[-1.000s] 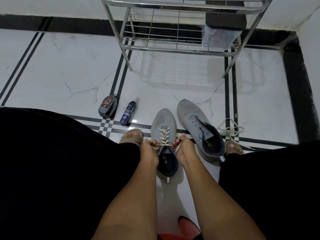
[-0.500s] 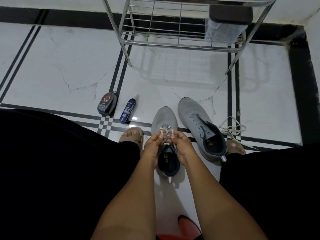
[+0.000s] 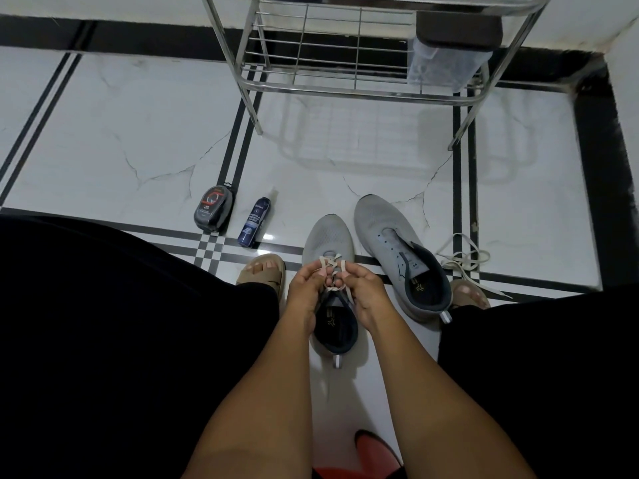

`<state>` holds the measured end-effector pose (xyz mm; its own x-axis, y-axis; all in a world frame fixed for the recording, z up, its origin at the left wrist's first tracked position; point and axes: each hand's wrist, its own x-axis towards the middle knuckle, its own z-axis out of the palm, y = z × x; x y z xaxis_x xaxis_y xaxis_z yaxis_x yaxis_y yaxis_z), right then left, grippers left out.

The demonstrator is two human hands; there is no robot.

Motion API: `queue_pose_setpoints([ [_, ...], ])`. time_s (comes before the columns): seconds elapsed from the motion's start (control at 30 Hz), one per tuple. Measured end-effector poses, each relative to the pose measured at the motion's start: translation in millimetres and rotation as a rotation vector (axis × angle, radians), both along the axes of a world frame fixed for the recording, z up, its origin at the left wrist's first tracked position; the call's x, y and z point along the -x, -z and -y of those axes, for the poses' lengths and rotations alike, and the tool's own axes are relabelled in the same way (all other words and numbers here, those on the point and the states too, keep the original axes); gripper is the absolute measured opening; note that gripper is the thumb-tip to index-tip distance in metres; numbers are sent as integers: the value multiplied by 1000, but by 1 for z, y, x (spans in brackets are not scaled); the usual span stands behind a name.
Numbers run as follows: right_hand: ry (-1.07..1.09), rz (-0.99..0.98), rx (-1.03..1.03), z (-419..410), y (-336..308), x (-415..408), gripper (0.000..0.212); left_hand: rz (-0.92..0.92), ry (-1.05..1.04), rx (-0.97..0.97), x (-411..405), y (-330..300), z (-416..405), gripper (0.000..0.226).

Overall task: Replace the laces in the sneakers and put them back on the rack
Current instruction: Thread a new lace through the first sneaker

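Both hands meet over the throat of the near grey sneaker [image 3: 327, 243], which stands on the floor [image 3: 138, 140] between the person's knees. The left hand [image 3: 306, 283] pinches one end of the cream lace [image 3: 332, 265] and the right hand [image 3: 363, 283] pinches the other, fingers curled and almost touching, with lace loops crossing between them just above the tongue. The lace appears to be threaded up the eyelets already, so this looks like the tying or tightening stage for this shoe. Just beside it to the right lies the second grey sneaker [image 3: 387, 233], its eyelets bare, with a loose cream lace [image 3: 465, 257] heaped on the floor past its heel end. So roughly one shoe is nearly done; the other remains to be laced. The steel shoe rack [image 3: 345, 88] stands further off against the wall, with neither sneaker on it, so the putting-back is not yet begun. To the left on the floor lie a shoe-polish sponge case [image 3: 213, 209] and a blue cleaner spray bottle [image 3: 255, 221].
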<state>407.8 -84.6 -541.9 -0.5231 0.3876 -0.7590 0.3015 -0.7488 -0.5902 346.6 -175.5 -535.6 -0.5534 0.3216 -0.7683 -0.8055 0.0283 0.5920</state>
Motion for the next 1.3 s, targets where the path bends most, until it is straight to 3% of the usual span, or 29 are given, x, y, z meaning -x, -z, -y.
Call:
queue_pose_setpoints([
  [0.1,33,56,-63,0,-1,0,16,1,-48,24,0,3,0,19],
  [0.3,29,48,-37,-1,7,-2,18,-32,42,12,-2,1,4,27],
  [0.57,8,49,-63,0,3,-1,16,-59,143,10,-3,-8,6,16],
  [0.9,-127,1,6,-3,-6,-1,22,-175,216,206,1,-10,2,4],
  [1.07,-109,98,-47,4,-5,1,9,-161,338,211,3,-18,-1,9],
  [1.17,-218,137,-68,1,-9,5,13,-144,395,248,6,-21,-2,23],
  [1.3,-436,132,-244,-7,-22,1,15,-165,411,289,5,-23,1,30],
])
